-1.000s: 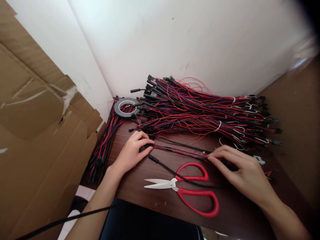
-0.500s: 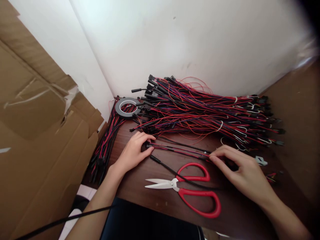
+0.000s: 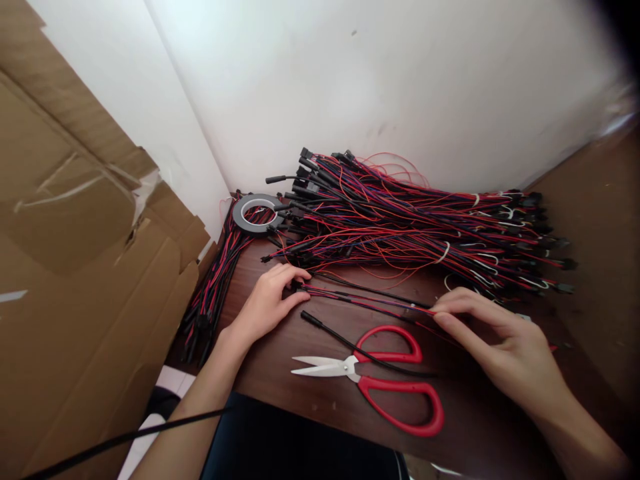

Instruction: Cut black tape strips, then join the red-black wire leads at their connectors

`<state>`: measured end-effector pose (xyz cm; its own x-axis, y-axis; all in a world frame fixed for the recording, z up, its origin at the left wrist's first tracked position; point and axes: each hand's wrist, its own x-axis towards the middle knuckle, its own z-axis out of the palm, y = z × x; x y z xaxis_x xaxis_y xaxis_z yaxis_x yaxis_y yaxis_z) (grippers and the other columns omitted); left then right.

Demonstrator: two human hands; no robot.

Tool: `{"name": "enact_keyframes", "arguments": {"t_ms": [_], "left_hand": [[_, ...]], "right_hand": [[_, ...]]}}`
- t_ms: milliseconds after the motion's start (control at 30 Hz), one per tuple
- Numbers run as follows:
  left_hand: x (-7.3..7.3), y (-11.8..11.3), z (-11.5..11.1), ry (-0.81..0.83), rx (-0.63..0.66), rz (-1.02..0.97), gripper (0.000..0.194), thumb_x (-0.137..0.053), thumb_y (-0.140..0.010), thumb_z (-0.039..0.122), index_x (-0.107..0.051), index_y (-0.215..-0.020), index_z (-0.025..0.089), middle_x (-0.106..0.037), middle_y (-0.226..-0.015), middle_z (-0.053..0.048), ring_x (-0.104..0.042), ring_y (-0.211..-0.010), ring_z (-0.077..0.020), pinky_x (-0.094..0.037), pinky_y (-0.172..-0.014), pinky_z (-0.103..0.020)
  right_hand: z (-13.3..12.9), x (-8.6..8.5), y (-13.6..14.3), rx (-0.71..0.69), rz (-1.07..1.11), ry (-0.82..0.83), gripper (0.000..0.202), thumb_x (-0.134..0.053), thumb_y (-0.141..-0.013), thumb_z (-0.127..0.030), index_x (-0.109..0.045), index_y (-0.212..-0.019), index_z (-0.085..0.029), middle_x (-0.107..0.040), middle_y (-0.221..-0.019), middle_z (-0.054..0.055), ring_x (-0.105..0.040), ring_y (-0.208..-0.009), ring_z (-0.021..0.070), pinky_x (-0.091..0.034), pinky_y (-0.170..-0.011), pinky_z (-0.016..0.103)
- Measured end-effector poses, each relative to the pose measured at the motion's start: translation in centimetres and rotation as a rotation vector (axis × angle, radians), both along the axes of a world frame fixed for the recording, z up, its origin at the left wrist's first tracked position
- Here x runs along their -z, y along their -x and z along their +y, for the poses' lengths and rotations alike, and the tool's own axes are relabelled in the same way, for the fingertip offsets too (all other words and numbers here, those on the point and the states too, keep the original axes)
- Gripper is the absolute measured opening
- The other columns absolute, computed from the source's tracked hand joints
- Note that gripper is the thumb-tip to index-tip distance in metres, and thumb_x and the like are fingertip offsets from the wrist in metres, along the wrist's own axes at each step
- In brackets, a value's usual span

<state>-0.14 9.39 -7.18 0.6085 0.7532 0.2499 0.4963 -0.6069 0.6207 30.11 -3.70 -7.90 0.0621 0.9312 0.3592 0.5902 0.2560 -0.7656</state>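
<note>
A thin red and black wire harness (image 3: 357, 299) stretches between my two hands, just above the dark wooden table (image 3: 280, 393). My left hand (image 3: 277, 293) is closed around its black connector end (image 3: 297, 287). At the other end, my right hand (image 3: 500, 340) pinches the wires between thumb and forefinger. Below the harness lie red-handled scissors (image 3: 349, 368), blades parted and pointing left. A black cable with a thick plug end (image 3: 312, 320) runs across the scissors' handles.
Behind my hands a large pile of red and black wire harnesses (image 3: 380, 220) lies against the white wall. A roll of grey tape (image 3: 242, 220) rests on another wire bundle (image 3: 216, 287) at left. Cardboard (image 3: 95, 267) stands at far left.
My right hand has slid a little to the right along the wires, still pinching. My left hand stays at the connector end.
</note>
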Motion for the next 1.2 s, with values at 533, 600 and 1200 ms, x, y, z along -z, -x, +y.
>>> {"name": "enact_keyframes", "arguments": {"t_ms": [533,600,1200], "left_hand": [[-0.3,0.0,0.2,0.086,-0.025,-0.013,0.005,-0.065,-0.082,0.012,-0.062,-0.084,0.016,-0.061,-0.08,0.001,-0.049,-0.067,-0.0106,-0.039,-0.066,-0.023],[-0.4,0.0,0.1,0.085,-0.025,-0.008,0.005,-0.065,-0.083,0.013,-0.062,-0.084,0.016,-0.061,-0.079,0.002,-0.049,-0.066,-0.0107,-0.039,-0.065,-0.023],[0.1,0.1,0.1,-0.038,-0.015,-0.071,0.01,-0.07,-0.084,0.022,-0.073,-0.089,0.015,-0.072,-0.086,-0.005,-0.051,-0.06,-0.0099,-0.04,-0.057,-0.022]], "right_hand": [[0.1,0.4,0.0,0.001,-0.192,-0.012,0.012,-0.058,-0.092,-0.027,-0.064,-0.082,-0.023,-0.064,-0.085,0.004,-0.062,-0.078,0.0196,-0.048,-0.071,0.033],[0.1,0.4,-0.1,0.006,-0.2,-0.013,0.013,-0.058,-0.092,-0.028,-0.064,-0.082,-0.023,-0.065,-0.085,0.005,-0.062,-0.078,0.02,-0.048,-0.07,0.033],[0.4,1.1,-0.7,-0.011,-0.307,0.01,0.023,-0.056,-0.09,-0.027,-0.055,-0.068,-0.022,-0.056,-0.07,0.001,-0.053,-0.063,0.0155,-0.042,-0.059,0.029]]}}
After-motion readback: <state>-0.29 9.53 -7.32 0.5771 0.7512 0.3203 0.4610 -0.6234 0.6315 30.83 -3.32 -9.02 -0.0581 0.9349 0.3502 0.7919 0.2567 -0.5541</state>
